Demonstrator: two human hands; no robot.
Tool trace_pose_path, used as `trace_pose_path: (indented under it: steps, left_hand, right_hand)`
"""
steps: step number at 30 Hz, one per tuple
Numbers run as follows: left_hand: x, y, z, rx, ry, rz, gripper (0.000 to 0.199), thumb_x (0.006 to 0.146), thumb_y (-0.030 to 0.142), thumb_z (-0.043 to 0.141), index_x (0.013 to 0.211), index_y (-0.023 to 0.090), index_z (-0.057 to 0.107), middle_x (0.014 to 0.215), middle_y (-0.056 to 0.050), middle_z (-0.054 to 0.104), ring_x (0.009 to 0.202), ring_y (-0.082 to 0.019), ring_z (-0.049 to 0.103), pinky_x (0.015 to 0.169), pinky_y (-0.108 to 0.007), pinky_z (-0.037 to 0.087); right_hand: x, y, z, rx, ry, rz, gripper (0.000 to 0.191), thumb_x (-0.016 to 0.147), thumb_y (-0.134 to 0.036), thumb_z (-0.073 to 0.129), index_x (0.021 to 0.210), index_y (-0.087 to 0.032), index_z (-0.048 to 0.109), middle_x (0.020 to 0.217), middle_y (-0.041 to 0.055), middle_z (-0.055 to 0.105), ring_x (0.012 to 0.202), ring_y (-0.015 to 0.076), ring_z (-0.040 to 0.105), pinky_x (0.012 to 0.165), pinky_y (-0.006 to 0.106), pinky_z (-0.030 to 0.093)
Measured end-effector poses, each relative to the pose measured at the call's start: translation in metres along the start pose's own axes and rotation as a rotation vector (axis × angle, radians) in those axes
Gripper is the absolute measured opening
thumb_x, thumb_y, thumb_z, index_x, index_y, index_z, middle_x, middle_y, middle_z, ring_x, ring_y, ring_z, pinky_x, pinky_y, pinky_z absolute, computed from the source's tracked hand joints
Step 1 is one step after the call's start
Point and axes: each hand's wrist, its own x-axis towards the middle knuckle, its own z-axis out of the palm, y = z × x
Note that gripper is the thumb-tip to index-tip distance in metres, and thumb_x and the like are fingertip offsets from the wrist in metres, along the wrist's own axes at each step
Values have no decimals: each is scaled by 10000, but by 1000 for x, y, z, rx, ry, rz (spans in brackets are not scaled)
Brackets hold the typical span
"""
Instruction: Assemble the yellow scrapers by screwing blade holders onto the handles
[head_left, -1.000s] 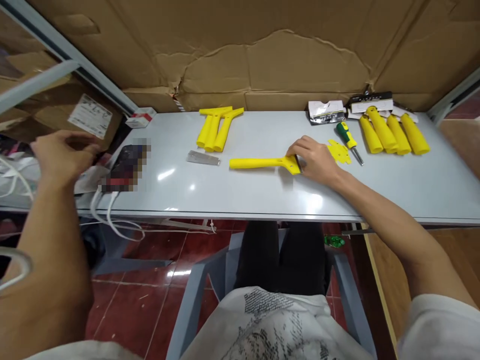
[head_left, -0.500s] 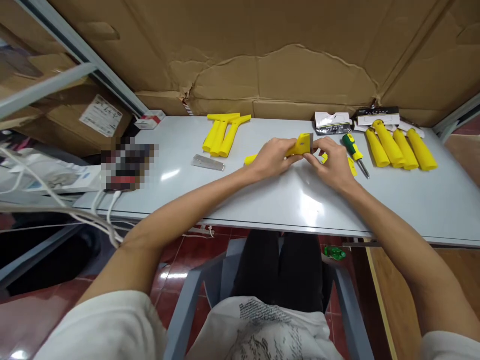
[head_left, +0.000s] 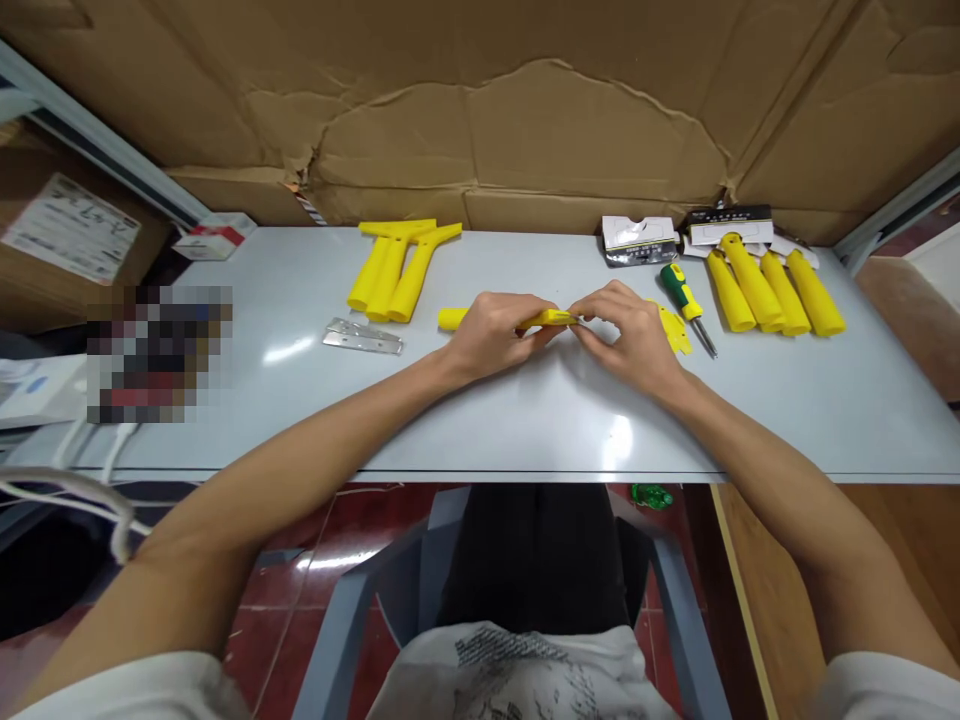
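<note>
Scraper handle (head_left: 551, 317), yellow, is found at mid-table, spanning the gap between the two hands, its butt protruding beyond the left wrist side. Left hand (head_left: 491, 338) is closed round the stem near the head, thumb and fingers almost together on it. Right hand (head_left: 634, 335) has thumb and fingertips pinched shut at the head's far edge; whether a thin blade is also pinched there cannot be told.

Judged by appearance, the item is moulded plastic: light, stiff, not fragile, smooth enough to turn in a loose grip. Recommended hold is round the stem just behind the head, with the head edge kept to a fingertip pinch in case it carries a sharp blade.

Count on the table (head_left: 525, 430): one handle in hand; three T-headed handles (head_left: 390, 270), left; four yellow handles (head_left: 761, 290), right; one green-and-yellow screwdriver (head_left: 681, 292); one red-and-white box (head_left: 216, 236). Metal strips (head_left: 362, 338) overlap, apparently two. Flat yellow pieces (head_left: 676, 330), partly behind the right hand, cannot be counted. Printed packets (head_left: 641, 241) number at least two, with more partly covered.
</note>
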Motion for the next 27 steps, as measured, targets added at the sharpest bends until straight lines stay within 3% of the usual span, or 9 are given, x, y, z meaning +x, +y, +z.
trace_pose_path:
  steps: [4, 8, 11, 13, 16, 19, 22, 24, 27]
  left_hand:
    - [-2, -7, -3, 176, 22, 127, 172, 1024, 308, 669, 1032, 173, 775, 751, -13, 789, 618, -116, 708, 582, -237, 437]
    - [-3, -9, -8, 261, 12, 334, 130, 1037, 278, 653, 1055, 172, 725, 817, -11, 803, 644, -117, 716, 575, -246, 470]
    - [-3, -6, -9, 307, -2, 410, 136, 1074, 288, 614, 1063, 191, 708, 762, 6, 760, 606, -109, 664, 558, -256, 462]
    - [-3, -4, -8, 337, 2, 447, 150, 1093, 246, 563, 1110, 200, 705, 717, 21, 719, 579, -107, 622, 535, -260, 431]
    - [-2, -3, -7, 359, 16, 497, 177, 1097, 180, 530, 1160, 192, 695, 726, 21, 713, 574, -110, 596, 510, -271, 393]
    - [-2, -3, -4, 374, 13, 491, 162, 1109, 207, 534, 1113, 168, 691, 731, 13, 725, 585, -116, 611, 502, -287, 384]
    - [-3, -3, -1, 347, 27, 462, 192, 1125, 269, 545, 1063, 158, 689, 755, 10, 748, 601, -110, 637, 511, -283, 406]
    - [-4, -3, 0, 321, 34, 456, 224, 1129, 302, 554, 1046, 145, 691, 766, 0, 754, 611, -112, 643, 525, -281, 436]
    - [-6, -3, 3, 317, 0, 482, 227, 1116, 301, 578, 1039, 127, 700, 750, -16, 741, 622, -129, 642, 537, -290, 464]
  right_hand:
    - [8, 12, -34, -85, -29, 23, 278, 916, -132, 618, 1103, -273, 767, 1130, 43, 833, 1033, 285, 732, 948, 488, 588]
    - [10, 46, -83, -472, 138, 505, 207, 965, -245, 640, 1130, -243, 766, 1039, 97, 820, 892, 270, 712, 886, 468, 554]
    - [4, 73, -96, -634, -165, 732, 483, 945, -435, 756, 1376, -221, 708, 1006, 151, 814, 1052, 359, 694, 910, 533, 527]
    - [-2, 85, -94, -633, -302, 749, 607, 918, -471, 789, 1461, -229, 665, 1032, 156, 812, 1066, 372, 695, 885, 527, 530]
    - [-4, 91, -90, -647, -355, 697, 535, 939, -415, 731, 1443, -243, 687, 1103, 160, 809, 1046, 364, 713, 853, 493, 536]
    - [0, 86, -100, -699, -215, 666, 486, 981, -330, 608, 1440, -187, 680, 1180, 211, 798, 1086, 387, 721, 895, 520, 542]
    - [4, 87, -114, -702, 99, 602, 575, 1015, -284, 502, 1573, -149, 527, 1370, 238, 728, 1188, 358, 706, 1025, 536, 535]
    - [4, 93, -115, -491, 356, 525, 652, 973, -263, 528, 1615, -185, 450, 1306, 189, 734, 1090, 308, 732, 960, 512, 578]
    - [3, 97, -96, 58, 484, 461, 635, 952, -359, 608, 1564, -352, 439, 1257, 108, 690, 966, 269, 746, 706, 449, 625]
